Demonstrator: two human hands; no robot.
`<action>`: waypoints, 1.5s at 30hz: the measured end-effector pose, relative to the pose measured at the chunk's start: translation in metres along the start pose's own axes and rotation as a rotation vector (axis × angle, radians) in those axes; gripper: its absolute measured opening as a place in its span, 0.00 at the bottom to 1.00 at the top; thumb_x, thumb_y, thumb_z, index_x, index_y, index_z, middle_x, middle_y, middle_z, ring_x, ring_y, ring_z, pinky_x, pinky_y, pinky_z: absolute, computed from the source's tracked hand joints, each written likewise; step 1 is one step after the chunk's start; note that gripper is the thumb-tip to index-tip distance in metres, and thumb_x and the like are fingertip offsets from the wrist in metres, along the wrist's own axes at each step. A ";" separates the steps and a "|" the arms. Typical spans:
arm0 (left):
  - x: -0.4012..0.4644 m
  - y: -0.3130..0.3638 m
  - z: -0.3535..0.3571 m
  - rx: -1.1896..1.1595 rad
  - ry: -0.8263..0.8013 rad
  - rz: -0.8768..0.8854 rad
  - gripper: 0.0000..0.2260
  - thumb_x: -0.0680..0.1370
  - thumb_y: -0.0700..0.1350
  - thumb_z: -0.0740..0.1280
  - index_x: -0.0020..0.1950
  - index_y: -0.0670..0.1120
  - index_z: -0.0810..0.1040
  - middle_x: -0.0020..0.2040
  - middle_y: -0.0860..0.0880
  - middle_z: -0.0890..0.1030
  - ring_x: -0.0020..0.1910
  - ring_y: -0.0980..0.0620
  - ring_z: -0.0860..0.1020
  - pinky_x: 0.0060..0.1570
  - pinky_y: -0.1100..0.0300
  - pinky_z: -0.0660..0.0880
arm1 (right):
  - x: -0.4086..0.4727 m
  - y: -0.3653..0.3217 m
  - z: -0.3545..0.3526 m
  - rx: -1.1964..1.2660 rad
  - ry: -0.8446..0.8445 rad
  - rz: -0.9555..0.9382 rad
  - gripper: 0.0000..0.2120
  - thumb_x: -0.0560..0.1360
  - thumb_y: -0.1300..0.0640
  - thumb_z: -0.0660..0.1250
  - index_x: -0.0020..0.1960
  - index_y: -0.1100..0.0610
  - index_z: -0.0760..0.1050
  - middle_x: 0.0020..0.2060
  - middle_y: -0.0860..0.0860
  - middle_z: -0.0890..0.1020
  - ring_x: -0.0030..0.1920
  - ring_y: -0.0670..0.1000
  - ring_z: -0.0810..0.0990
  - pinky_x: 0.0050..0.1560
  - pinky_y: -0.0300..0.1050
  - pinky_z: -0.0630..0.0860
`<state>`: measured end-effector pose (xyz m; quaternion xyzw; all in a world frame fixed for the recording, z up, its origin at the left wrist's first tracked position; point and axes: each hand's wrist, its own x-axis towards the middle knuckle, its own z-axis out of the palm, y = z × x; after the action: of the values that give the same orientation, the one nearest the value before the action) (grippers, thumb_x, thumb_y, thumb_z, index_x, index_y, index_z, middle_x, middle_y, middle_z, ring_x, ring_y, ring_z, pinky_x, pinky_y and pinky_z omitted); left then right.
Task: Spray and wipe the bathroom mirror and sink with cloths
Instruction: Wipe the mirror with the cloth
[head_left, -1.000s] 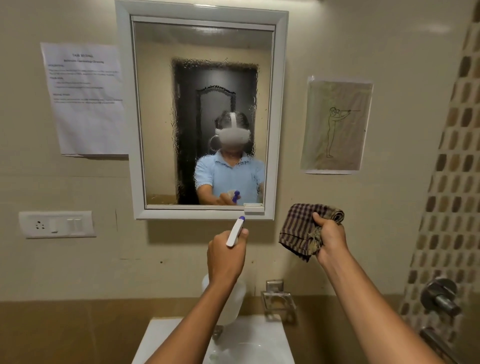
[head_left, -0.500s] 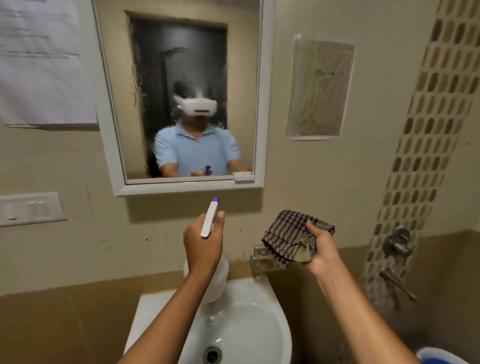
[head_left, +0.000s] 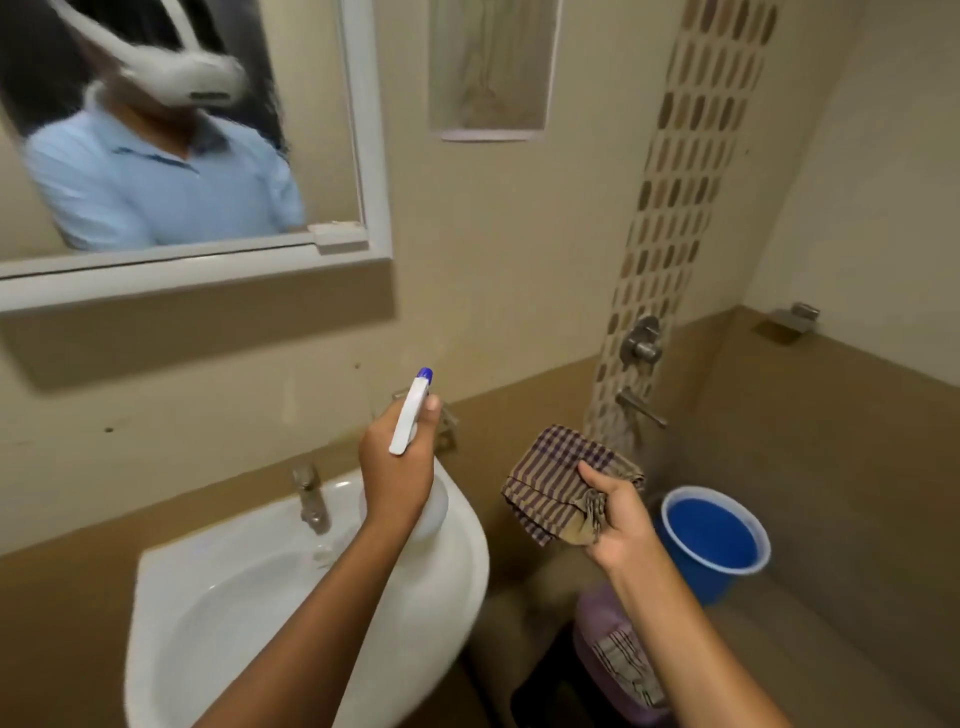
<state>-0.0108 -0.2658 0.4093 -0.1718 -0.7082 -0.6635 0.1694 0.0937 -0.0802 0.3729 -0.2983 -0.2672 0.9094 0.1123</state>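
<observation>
Head view: nearest to us, in the lower centre of the frame, we see two bare forearms reaching forward. The left hand (head_left: 397, 470) is wrapped around a white spray bottle (head_left: 410, 423) with a blue tip, held over the right rim of the white sink (head_left: 467, 571) at lower left. The right hand (head_left: 615, 525), right of centre, grips a bunched checked cloth (head_left: 553, 480) in its curled fingers. Behind the basin stands a metal tap (head_left: 310, 496). Below the right forearm a purple container (head_left: 597, 623) holds what looks like another checked cloth, and a blue bucket (head_left: 711, 540) sits near it at right centre. Farther off, wall taps (head_left: 641, 345) are set on a strip of mosaic tile. The mirror (head_left: 182, 130) is now pushed to the upper left corner, blurred, reflecting a person in a light blue shirt and a white headset. A second ago the mirror filled the top centre and the bottle pointed up at it; since then the view has swung down and right, and both hands have dropped to basin height. We judge that spraying the mirror has paused; whether the sink comes next or the bottle is being set down, we cannot tell.
</observation>
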 end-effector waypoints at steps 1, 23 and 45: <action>-0.002 -0.002 0.010 -0.010 -0.031 -0.012 0.17 0.78 0.55 0.66 0.31 0.51 0.71 0.25 0.47 0.69 0.26 0.43 0.67 0.28 0.49 0.68 | 0.002 -0.005 -0.011 0.001 0.017 -0.009 0.11 0.81 0.61 0.59 0.58 0.64 0.76 0.43 0.63 0.86 0.39 0.61 0.86 0.37 0.65 0.80; -0.111 -0.077 0.276 -0.103 -0.870 -0.339 0.14 0.77 0.47 0.69 0.61 0.43 0.78 0.50 0.54 0.83 0.51 0.63 0.81 0.48 0.71 0.75 | 0.053 -0.097 -0.248 0.108 0.449 -0.005 0.10 0.80 0.59 0.61 0.57 0.62 0.78 0.53 0.61 0.82 0.52 0.61 0.80 0.49 0.56 0.77; -0.148 -0.255 0.328 -0.009 -1.308 -0.350 0.23 0.75 0.42 0.71 0.69 0.43 0.72 0.63 0.51 0.79 0.62 0.59 0.77 0.62 0.66 0.71 | 0.120 0.006 -0.337 0.096 0.965 0.044 0.13 0.76 0.70 0.67 0.60 0.64 0.76 0.55 0.61 0.81 0.48 0.61 0.80 0.48 0.58 0.80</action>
<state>-0.0035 0.0430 0.0948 -0.4216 -0.6795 -0.4437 -0.4046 0.2013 0.0997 0.0831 -0.6860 -0.1360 0.6807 0.2178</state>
